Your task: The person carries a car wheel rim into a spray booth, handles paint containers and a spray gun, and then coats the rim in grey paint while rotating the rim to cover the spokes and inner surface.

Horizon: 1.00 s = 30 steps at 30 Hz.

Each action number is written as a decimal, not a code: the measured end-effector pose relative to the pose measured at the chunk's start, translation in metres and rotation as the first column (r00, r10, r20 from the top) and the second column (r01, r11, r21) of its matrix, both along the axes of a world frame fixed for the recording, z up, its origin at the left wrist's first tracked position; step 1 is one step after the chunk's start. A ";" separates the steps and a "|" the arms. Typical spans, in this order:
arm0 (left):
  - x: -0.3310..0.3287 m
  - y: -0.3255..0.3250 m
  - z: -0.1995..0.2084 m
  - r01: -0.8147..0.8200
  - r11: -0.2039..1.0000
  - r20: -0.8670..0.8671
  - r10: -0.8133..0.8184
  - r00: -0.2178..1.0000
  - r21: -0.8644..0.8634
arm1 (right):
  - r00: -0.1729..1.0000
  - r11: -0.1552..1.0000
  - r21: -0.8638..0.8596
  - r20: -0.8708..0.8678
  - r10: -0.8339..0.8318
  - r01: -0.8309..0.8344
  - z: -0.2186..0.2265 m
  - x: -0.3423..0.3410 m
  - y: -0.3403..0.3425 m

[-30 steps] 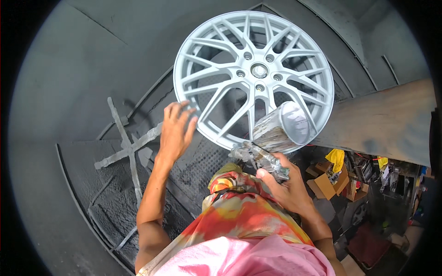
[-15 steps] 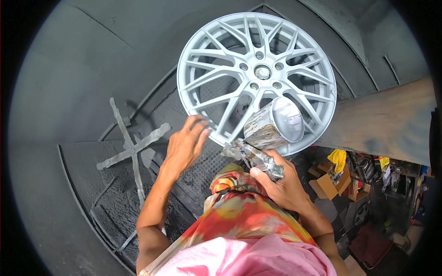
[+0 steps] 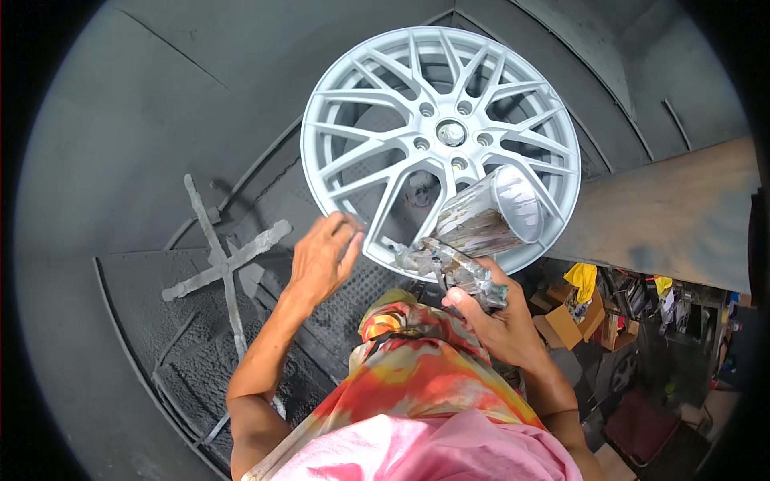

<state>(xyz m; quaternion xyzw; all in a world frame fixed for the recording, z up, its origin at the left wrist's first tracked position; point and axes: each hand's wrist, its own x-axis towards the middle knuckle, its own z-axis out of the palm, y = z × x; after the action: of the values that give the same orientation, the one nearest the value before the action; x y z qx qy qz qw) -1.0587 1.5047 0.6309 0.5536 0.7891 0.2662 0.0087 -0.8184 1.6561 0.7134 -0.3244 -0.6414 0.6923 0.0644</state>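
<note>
Spray gun (image 3: 453, 268), paint-crusted and metal, is sitting clenched in the person's right hand (image 3: 497, 321), low and just right of the middle of the view, right above the bright patterned cloth (image 3: 425, 377) that is covering the person's front. Its cup (image 3: 493, 216), streaked with old paint and wrapped in pale film at the top, is tilting up and to the right, overlapping the lower rim of the wheel in the picture; whether the two are touching cannot be told.

To the left, the left hand (image 3: 321, 260) is reaching forward with its fingers loosely spread, holding nothing, its fingertips lying at or just beside the lower left edge of the wheel's rim.

Beyond both hands, the silver alloy wheel (image 3: 385, 136) is facing the camera, its many thin spokes running out from a hub ringed with bolt holes. It is standing over a dark, paint-caked grated floor (image 3: 200, 353).

Farther left, a grey cross-shaped metal stand (image 3: 224, 260) is lying on that floor, well apart from the wheel. Off to the right, cardboard boxes (image 3: 573, 317) and clutter are crowding the ground.
</note>
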 end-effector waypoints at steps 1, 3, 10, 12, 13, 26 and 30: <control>0.003 0.000 -0.002 0.034 0.998 0.059 -0.032 0.998 -0.043 | 1.000 0.999 -0.032 0.003 0.005 -0.004 0.001 -0.001 0.001; 0.005 0.004 0.003 0.035 0.988 0.066 -0.025 0.998 -0.153 | 0.999 0.999 0.018 -0.027 0.031 -0.030 -0.004 0.001 0.005; 0.010 0.016 0.024 0.083 0.963 0.213 -0.028 0.977 -0.256 | 0.996 0.909 0.409 -0.058 -0.064 0.082 -0.023 -0.005 0.064; 0.001 0.022 0.031 0.090 0.970 0.219 -0.040 0.975 -0.225 | 0.988 0.907 0.391 -0.071 -0.137 0.154 -0.031 -0.014 0.094; -0.005 0.028 0.035 0.030 0.987 0.216 0.005 0.976 -0.160 | 0.975 0.902 0.370 -0.081 -0.207 0.222 -0.032 -0.017 0.107; -0.012 0.133 -0.020 0.136 0.981 -0.137 -0.155 0.978 -0.141 | 0.986 0.980 0.124 -0.075 -0.149 0.158 0.006 0.014 0.072; 0.005 0.139 -0.024 0.135 0.971 -0.136 -0.163 0.977 -0.196 | 0.998 0.983 0.178 -0.044 -0.036 0.043 0.012 0.048 0.054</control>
<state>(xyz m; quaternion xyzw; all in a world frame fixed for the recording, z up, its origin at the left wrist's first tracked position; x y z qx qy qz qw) -1.0540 1.6438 0.6072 0.6268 0.7648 0.1473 0.0204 -0.7699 1.7099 0.7249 -0.3158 -0.6929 0.6370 0.1199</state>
